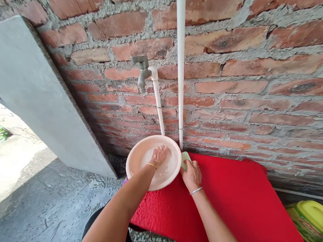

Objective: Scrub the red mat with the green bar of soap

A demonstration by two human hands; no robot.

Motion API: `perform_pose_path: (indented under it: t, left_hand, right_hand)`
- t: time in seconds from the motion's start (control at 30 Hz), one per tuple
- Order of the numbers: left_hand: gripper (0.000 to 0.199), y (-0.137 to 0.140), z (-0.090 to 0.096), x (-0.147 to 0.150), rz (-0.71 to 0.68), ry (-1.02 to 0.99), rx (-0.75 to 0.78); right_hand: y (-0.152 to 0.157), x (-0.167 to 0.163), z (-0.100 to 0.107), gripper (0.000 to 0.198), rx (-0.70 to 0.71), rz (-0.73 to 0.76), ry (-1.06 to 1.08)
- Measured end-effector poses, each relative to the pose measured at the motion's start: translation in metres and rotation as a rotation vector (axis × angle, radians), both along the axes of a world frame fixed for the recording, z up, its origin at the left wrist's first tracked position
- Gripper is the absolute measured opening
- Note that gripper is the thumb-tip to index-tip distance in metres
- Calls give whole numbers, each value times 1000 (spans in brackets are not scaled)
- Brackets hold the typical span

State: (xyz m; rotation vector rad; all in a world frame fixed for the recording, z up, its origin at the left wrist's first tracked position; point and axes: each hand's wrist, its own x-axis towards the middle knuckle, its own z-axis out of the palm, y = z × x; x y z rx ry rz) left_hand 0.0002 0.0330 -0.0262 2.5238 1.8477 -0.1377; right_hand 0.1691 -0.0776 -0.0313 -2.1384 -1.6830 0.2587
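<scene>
A pale pink basin (132, 166) holding cloudy water stands at the left end of a red-covered table (228, 196). Inside it, my left hand (160, 155) dips into the water, palm down, its fingers bent, somewhat apart and partly under the surface. I see nothing held there, though the fingertips are hidden. Just right of the rim, my right hand (192, 175) grips a pale green, flat, round-cornered object (186, 159) by its near side. That object stays partly covered by my fingers, and its kind is unclear.
A grey tap (142, 72) on a white pipe (158, 106) juts from the brick wall (227, 99) above the basin. A taller white pipe (179, 71) runs beside it. A grey slab (51, 93) leans at left. A yellow-lidded tub (312, 219) sits at lower right.
</scene>
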Motion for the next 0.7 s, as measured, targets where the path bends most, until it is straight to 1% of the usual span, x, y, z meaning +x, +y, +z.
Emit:
perform_pose_path:
  t: [0.07,0.17,0.3,0.37,0.57,0.63,0.7]
  left_hand:
    - [38,-2,0,1,-26,3,27]
    - [34,-5,1,1,-33,8,54]
    - [43,-10,-1,1,-22,18,78]
    - [44,-12,-2,1,-26,24,82]
    - [37,-10,1,-1,-24,68,74]
    - [36,-7,1,-1,-19,81,51]
    - [36,-5,1,-2,-7,84,31]
  right_hand:
    - [-2,-1,-1,34,-4,38,-36]
    - [-5,10,-1,33,-19,46,-77]
    - [-5,28,3,34,-34,-9,-90]
    - [-4,28,5,34,-30,-10,-91]
    - [4,8,5,32,-32,66,-97]
    - [4,12,5,31,-44,72,-107]
    - [1,27,6,31,-56,47,-120]
